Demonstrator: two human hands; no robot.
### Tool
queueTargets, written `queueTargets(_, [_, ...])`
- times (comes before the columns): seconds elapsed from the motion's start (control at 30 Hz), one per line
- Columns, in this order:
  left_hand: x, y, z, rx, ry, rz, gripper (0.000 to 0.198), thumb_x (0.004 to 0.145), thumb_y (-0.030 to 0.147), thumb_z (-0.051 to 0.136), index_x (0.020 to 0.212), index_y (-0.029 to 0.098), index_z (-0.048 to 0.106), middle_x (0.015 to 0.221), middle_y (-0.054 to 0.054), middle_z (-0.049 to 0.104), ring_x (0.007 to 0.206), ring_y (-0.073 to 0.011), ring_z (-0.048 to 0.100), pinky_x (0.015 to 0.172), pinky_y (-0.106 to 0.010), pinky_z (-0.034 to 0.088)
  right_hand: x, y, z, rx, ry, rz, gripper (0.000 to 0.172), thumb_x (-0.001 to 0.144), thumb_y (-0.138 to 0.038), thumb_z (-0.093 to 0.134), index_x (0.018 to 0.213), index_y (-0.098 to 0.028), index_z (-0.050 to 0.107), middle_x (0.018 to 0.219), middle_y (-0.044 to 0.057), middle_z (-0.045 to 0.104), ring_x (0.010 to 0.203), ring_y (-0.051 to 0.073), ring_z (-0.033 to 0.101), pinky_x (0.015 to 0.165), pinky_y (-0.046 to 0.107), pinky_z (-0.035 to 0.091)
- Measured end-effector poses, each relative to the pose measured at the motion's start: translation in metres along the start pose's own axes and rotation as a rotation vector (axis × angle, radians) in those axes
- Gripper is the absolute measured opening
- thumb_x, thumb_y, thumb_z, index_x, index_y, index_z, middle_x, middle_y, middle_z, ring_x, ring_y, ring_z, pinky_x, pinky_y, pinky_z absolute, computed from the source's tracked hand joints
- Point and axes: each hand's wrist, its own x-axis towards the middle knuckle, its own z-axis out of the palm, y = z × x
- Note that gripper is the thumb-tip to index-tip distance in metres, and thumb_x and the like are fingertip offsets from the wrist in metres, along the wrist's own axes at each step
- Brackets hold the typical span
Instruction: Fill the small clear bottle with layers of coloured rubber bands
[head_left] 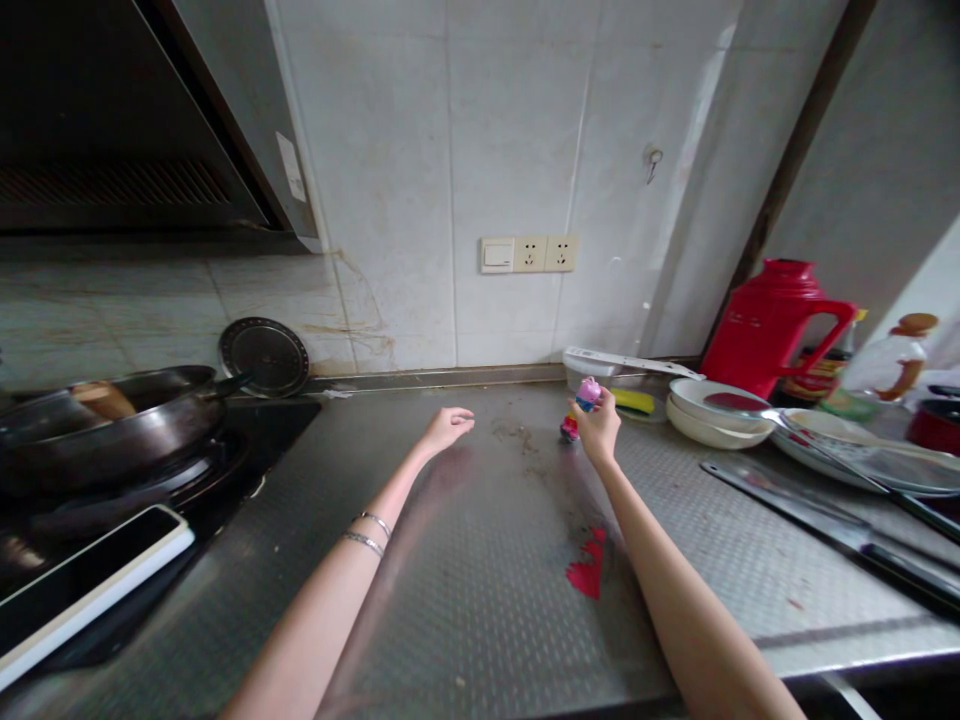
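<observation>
My right hand point(599, 428) is closed around a small toy figure point(589, 392) with a pink head and blue, yellow and red parts below. The toy is upright at the back of the metal counter point(465, 560); whether its base touches the counter I cannot tell. To the left, my left hand point(445, 428) hovers over or rests lightly on the counter, fingers stretched loosely to the right, with nothing in them. Two bracelets point(367, 535) circle the left forearm. A torn-looking red patch point(589, 566) lies on the counter between the forearms.
Right: a yellow sponge point(634, 402), stacked bowls point(716, 415), a red thermos jug point(765, 330), a plate point(877, 462) and a cleaver point(810, 515). Left: a wok point(142, 425) on the stove and a white-edged phone-like slab point(97, 580). Wall sockets point(529, 254) sit behind.
</observation>
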Motion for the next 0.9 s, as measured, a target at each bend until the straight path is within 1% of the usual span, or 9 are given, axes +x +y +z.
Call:
queueTargets(0.13, [-0.001,0.001,0.001,0.01,-0.009,-0.046,0.031,0.073,0.024,0.055,0.098,0.007,0.059,0.082,-0.013,0.067,0.068,-0.0142,0.061,0.063,-0.026,0.046,0.002,0.004,0.0,-0.032,-0.005,-0.04,0.059,0.064,-0.044,0.056,0.114,-0.014,0.044,0.096,0.011,0.06,0.079,0.019,0.055,0.072,0.029,0.042])
queueTargets(0.23, [-0.003,0.003,0.001,0.022,-0.018,-0.059,0.03,0.074,0.023,0.054,0.098,0.007,0.059,0.081,-0.013,0.067,0.066,-0.0135,0.061,0.06,-0.024,0.045,0.0,0.003,0.002,-0.054,-0.061,-0.072,0.062,0.065,-0.042,0.056,0.118,-0.014,0.04,0.099,0.012,0.059,0.082,0.02,0.055,0.074,0.03,0.042])
queueTargets(0.4, [-0.004,0.013,0.0,0.044,-0.024,-0.053,0.031,0.073,0.022,0.053,0.1,0.008,0.058,0.08,-0.012,0.067,0.065,-0.0132,0.061,0.06,-0.025,0.045,-0.007,0.008,0.002,-0.131,-0.204,-0.041,0.067,0.064,-0.042,0.057,0.122,-0.018,0.034,0.098,0.01,0.059,0.085,0.022,0.056,0.071,0.03,0.043])
queueTargets(0.53, [-0.003,0.023,-0.003,0.051,-0.03,-0.022,0.032,0.073,0.022,0.054,0.101,0.008,0.058,0.08,-0.012,0.067,0.066,-0.013,0.061,0.061,-0.025,0.045,-0.012,0.016,0.003,-0.223,-0.225,-0.084,0.07,0.063,-0.046,0.056,0.123,-0.019,0.033,0.104,0.011,0.056,0.092,0.025,0.053,0.072,0.034,0.042])
queueTargets(0.6, [-0.003,0.029,-0.007,0.06,-0.031,0.0,0.033,0.072,0.022,0.055,0.101,0.008,0.058,0.08,-0.012,0.067,0.067,-0.0133,0.061,0.062,-0.025,0.045,-0.013,0.017,0.003,-0.226,-0.182,-0.135,0.074,0.063,-0.049,0.056,0.125,-0.017,0.031,0.106,0.013,0.053,0.095,0.027,0.05,0.075,0.037,0.042])
queueTargets(0.67, [-0.005,0.034,-0.015,0.075,-0.031,0.02,0.033,0.071,0.022,0.056,0.101,0.008,0.058,0.08,-0.011,0.067,0.069,-0.0138,0.061,0.064,-0.025,0.046,-0.012,0.014,0.001,-0.202,-0.091,-0.19,0.077,0.063,-0.051,0.056,0.126,-0.015,0.029,0.106,0.014,0.051,0.096,0.027,0.048,0.078,0.04,0.04])
queueTargets(0.73, [-0.01,0.037,-0.025,0.095,-0.032,0.023,0.031,0.07,0.021,0.055,0.098,0.008,0.059,0.08,-0.011,0.067,0.07,-0.014,0.061,0.066,-0.026,0.046,-0.01,0.005,-0.003,-0.152,0.016,-0.251,0.077,0.065,-0.051,0.055,0.127,-0.014,0.028,0.108,0.014,0.047,0.095,0.026,0.047,0.079,0.041,0.039])
queueTargets(0.8, [-0.019,0.038,-0.038,0.118,-0.029,0.001,0.028,0.07,0.019,0.054,0.095,0.008,0.06,0.079,-0.011,0.067,0.071,-0.014,0.062,0.068,-0.026,0.046,-0.008,-0.007,-0.008,-0.093,0.107,-0.315,0.072,0.067,-0.049,0.053,0.126,-0.015,0.028,0.109,0.014,0.044,0.092,0.024,0.047,0.079,0.04,0.039])
queueTargets(0.9, [-0.038,0.035,-0.06,0.159,0.012,-0.061,0.025,0.069,0.019,0.054,0.09,0.008,0.062,0.076,-0.01,0.067,0.067,-0.0134,0.061,0.064,-0.025,0.045,-0.008,-0.032,-0.016,-0.045,0.181,-0.404,0.059,0.071,-0.044,0.052,0.119,-0.014,0.035,0.108,0.013,0.043,0.091,0.023,0.046,0.08,0.039,0.038])
